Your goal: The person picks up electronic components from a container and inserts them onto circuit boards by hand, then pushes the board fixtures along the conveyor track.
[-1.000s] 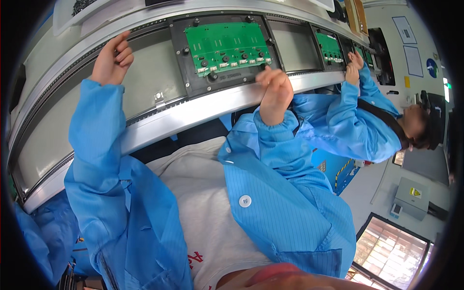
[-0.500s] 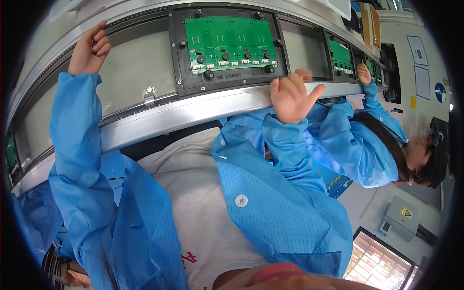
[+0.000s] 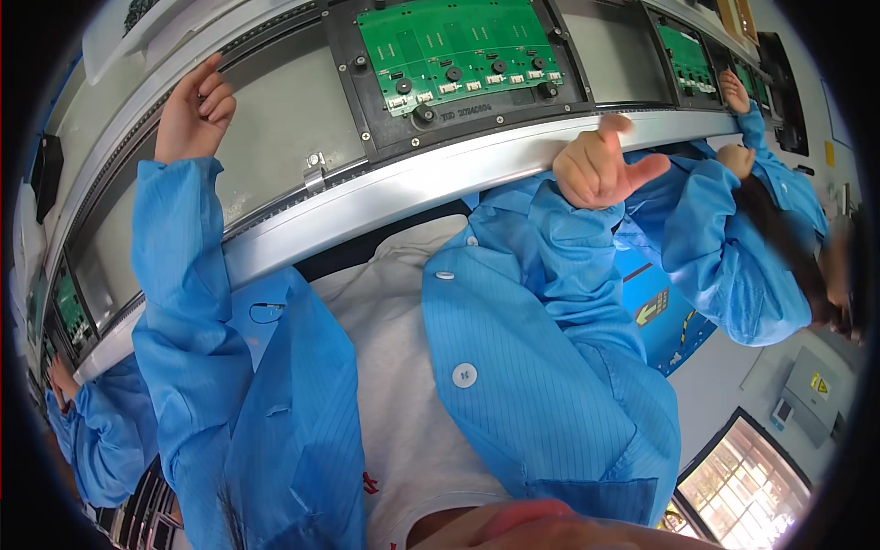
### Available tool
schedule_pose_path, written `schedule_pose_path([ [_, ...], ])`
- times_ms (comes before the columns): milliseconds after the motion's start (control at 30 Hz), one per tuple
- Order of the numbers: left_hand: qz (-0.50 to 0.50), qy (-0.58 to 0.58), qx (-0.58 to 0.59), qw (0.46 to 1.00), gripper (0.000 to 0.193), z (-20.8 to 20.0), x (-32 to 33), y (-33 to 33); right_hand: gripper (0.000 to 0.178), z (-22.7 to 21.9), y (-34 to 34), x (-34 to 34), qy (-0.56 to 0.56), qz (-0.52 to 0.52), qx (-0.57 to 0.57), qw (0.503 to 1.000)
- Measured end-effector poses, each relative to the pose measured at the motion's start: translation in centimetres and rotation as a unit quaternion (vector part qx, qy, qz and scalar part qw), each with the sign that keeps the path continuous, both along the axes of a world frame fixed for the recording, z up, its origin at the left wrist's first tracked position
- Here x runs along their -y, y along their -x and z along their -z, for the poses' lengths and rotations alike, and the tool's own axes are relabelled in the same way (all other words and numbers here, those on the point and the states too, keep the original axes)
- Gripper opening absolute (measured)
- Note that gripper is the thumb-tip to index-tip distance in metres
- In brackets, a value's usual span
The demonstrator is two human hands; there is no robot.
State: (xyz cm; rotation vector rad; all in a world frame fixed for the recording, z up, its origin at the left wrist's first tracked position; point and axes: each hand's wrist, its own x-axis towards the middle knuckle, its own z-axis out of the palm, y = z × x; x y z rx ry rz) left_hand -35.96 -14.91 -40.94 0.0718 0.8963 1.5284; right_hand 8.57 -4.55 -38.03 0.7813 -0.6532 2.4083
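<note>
My left hand (image 3: 195, 115) is raised over the left part of the conveyor line, near its far rail. Its fingers are curled in and the index finger points up; whether anything small is inside them is hidden. Beside the near metal rail (image 3: 403, 174), my right hand (image 3: 594, 167) is held up, thumb and blurred index finger spread apart, the others bent, with nothing seen in it. Between and beyond the hands lies a green circuit board (image 3: 458, 46) with white connectors and black round knobs, set in a black fixture frame (image 3: 385, 137). Neither hand touches the board.
A small metal clip (image 3: 314, 171) sits on the near rail. More green boards (image 3: 689, 62) are on the line at right, and another board (image 3: 69, 298) at far left. A co-worker in blue (image 3: 733, 247) stands to the right; another person's hands (image 3: 64, 378) show at far left.
The view has shifted, so the board sits higher and further right. My right hand's fingers have bent in more, with thumb and index still apart. Another person's hands have appeared at far left.
</note>
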Motion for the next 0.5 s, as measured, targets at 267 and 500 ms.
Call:
schedule_pose_path([
  [267, 0.038, 0.006, 0.034, 0.999, 0.021, -1.8, -0.2, -3.3, 0.039, -3.4, 4.0, 3.9, -0.08, 0.422, 0.428, 0.795],
  [500, 0.026, -0.002, 0.017, 1.0, 0.022, -1.9, -0.7, -3.5, 0.026, -4.5, 11.8, 7.6, -0.585, 0.539, 0.466, 0.388],
])
